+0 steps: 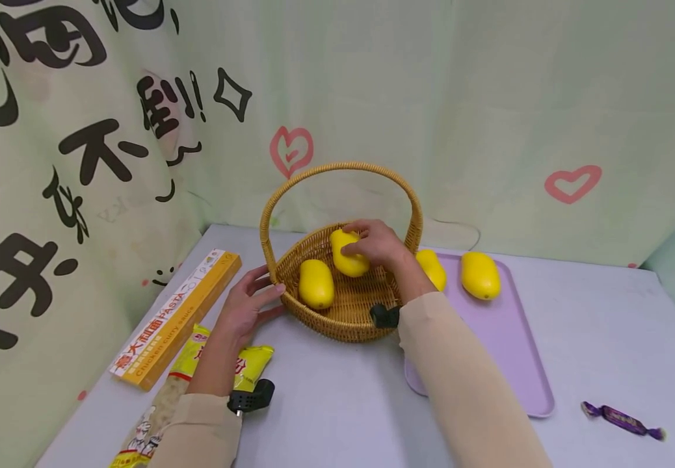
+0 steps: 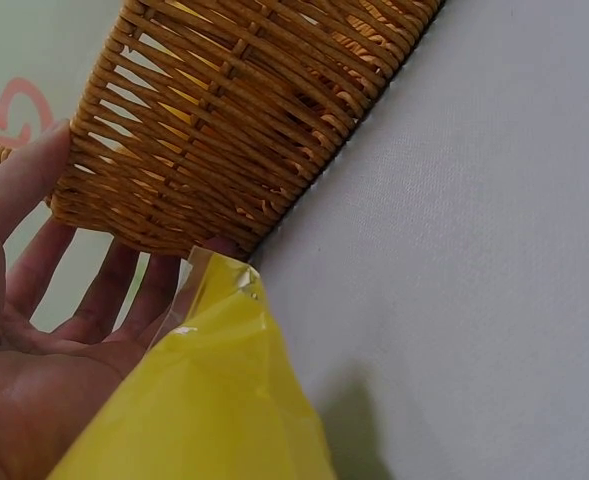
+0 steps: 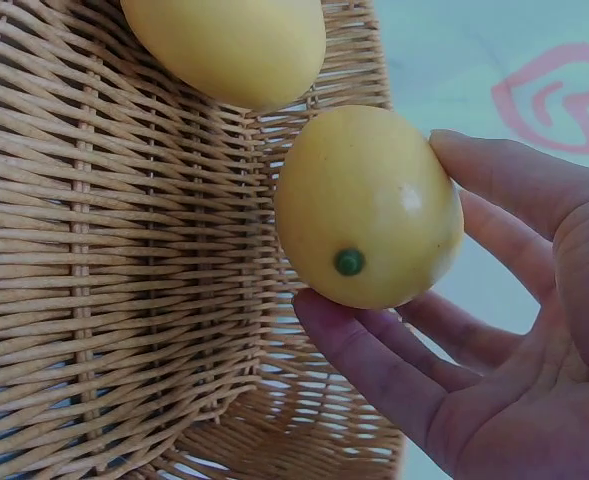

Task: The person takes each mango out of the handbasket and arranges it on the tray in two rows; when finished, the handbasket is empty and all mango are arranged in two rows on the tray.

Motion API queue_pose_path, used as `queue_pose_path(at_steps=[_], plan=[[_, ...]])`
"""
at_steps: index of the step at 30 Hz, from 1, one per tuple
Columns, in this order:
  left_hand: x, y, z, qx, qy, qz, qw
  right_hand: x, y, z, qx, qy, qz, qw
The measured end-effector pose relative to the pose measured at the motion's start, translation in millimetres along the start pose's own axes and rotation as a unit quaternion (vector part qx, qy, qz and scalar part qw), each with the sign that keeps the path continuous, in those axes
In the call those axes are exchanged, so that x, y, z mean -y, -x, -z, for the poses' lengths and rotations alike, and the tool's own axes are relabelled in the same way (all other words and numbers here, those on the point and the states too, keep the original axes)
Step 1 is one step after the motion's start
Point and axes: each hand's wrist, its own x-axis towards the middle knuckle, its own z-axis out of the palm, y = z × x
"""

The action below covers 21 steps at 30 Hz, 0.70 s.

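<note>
A wicker basket (image 1: pixel 343 330) with a tall arched handle stands on the table. My left hand (image 1: pixel 246 305) holds its left end, thumb at the rim and fingers against the outer weave. Inside the basket, my right hand (image 1: pixel 380 246) grips a yellow mango (image 1: pixel 352 265) between thumb and fingers. The right wrist view shows a small green stem spot on this held mango (image 3: pixel 369 205). To its left in the basket lies a second yellow mango (image 1: pixel 316 285).
Right of the basket, a lilac tray (image 1: pixel 504 344) carries two more yellow mangoes (image 1: pixel 480 276), one partly behind my right arm. A purple-wrapped candy (image 1: pixel 623 419) lies farther right. At left are a pasta box (image 1: pixel 176 318) and a yellow food packet (image 1: pixel 164 406), partly under my left forearm.
</note>
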Motion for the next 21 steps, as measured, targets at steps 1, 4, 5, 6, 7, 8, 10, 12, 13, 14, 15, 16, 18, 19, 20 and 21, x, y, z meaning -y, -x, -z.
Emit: queue_pose_path(at_steps=[1,4,5,6,7,8,10,12,13,14,15,16,18,19,20,21], plan=[[0.1,0.1,0.0,0.0,0.0,0.0,1.0,0.8,0.6,-0.1,-0.002,0.004,0.001,1.0],[0.0,0.0,0.2,0.002,-0.001,0.0,1.0,3.9,2.3,-0.3,-0.007,0.009,0.004,0.9999],[-0.2,0.0,0.4,0.002,-0.003,-0.001,1.0,5.1,2.8,-0.2,-0.008,0.009,0.006,0.9999],[-0.5,0.1,0.8,0.002,-0.004,-0.001,1.0,6.4,3.6,0.0,-0.01,0.007,0.008,0.9999],[-0.7,0.1,0.8,0.002,-0.004,-0.001,1.0,7.4,4.2,0.4,-0.01,0.004,0.01,0.9999],[-1.0,0.1,0.8,0.001,-0.004,-0.002,1.0,8.6,4.9,0.7,-0.011,0.001,0.012,0.9999],[-1.5,0.2,1.0,0.001,-0.003,-0.003,1.0,11.1,6.5,1.3,-0.013,-0.007,0.016,0.9998],[-1.7,0.5,1.1,0.0,-0.002,-0.003,1.0,13.8,8.3,1.9,-0.014,-0.02,0.015,0.9996],[-1.7,0.6,1.2,0.001,-0.002,-0.002,1.0,15.0,9.1,2.1,-0.015,-0.026,0.014,0.9995],[-1.7,0.8,1.1,0.001,-0.002,-0.002,1.0,16.4,10.2,2.4,-0.015,-0.032,0.012,0.9993],[-1.6,0.9,0.9,0.002,-0.001,-0.002,1.0,17.7,11.3,2.6,-0.016,-0.038,0.011,0.9991],[-1.5,1.0,0.8,0.003,-0.001,-0.001,1.0,18.9,12.4,2.9,-0.015,-0.043,0.01,0.9989],[-1.3,1.1,0.6,0.003,-0.001,0.0,1.0,21.2,14.9,3.5,-0.015,-0.054,0.008,0.9984],[-1.2,1.1,0.5,0.004,-0.001,0.001,1.0,22.1,16.2,3.7,-0.015,-0.057,0.007,0.9982],[-1.2,1.1,0.6,0.004,-0.001,0.001,1.0,23.1,17.6,4.0,-0.015,-0.061,0.007,0.998],[-1.2,1.0,0.7,0.005,0.0,0.001,1.0,23.9,19.2,4.4,-0.016,-0.065,0.008,0.9977]])
